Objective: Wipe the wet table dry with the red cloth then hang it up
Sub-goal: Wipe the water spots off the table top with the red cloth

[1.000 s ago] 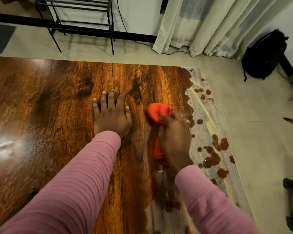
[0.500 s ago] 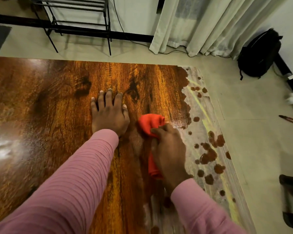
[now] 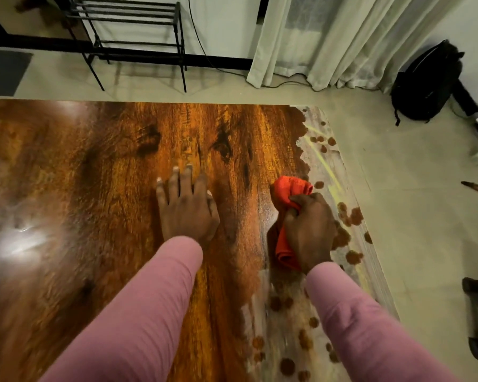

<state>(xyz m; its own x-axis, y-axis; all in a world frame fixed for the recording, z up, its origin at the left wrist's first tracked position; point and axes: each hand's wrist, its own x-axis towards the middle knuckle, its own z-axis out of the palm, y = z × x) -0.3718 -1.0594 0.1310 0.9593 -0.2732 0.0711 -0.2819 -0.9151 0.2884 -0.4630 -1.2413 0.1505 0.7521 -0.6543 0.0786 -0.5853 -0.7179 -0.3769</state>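
One wide-angle camera, worn on the person's head, is looking forward and steeply down from the near side of the table [image 3: 80, 175]. It is sitting close above the tabletop, which is filling the left and centre of the frame. Both arms are reaching in from the bottom edge, the left hand [image 3: 186, 209] lying at mid-frame and the right hand [image 3: 309, 230] just right of it. The floor [image 3: 398, 188] is showing down the right side, and curtains [image 3: 329, 42] are hanging along the top edge.
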